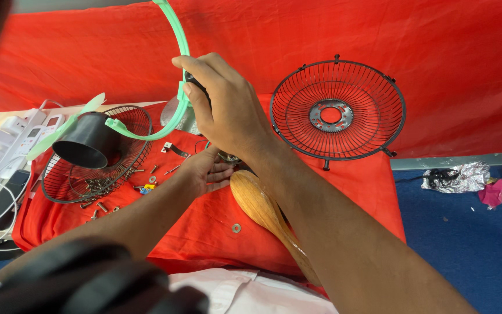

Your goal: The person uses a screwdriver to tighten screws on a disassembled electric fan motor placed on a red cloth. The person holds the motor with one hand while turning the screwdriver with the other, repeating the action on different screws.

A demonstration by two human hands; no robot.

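Mint-green plastic ring [172,70] at upper centre of frame, being gripped together with a dark tool handle by right hand [225,107], fingers closed tight. Left hand [204,172] below, fingers half-curled, steadying small metal part [228,157] on red cloth [204,232]. Best keeping tool upright, pressing steadily.

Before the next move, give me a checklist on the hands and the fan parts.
1. Right hand closed on a dark tool: ok.
2. Left hand steadying the part under the tool: ok.
3. Tool tip seated: cannot tell, hidden by the hand.
4. Loose screws gathered: not ok, scattered on the red cloth.
5. Fan guard apart from the hands: ok.
6. Green ring touching the right hand: ok.
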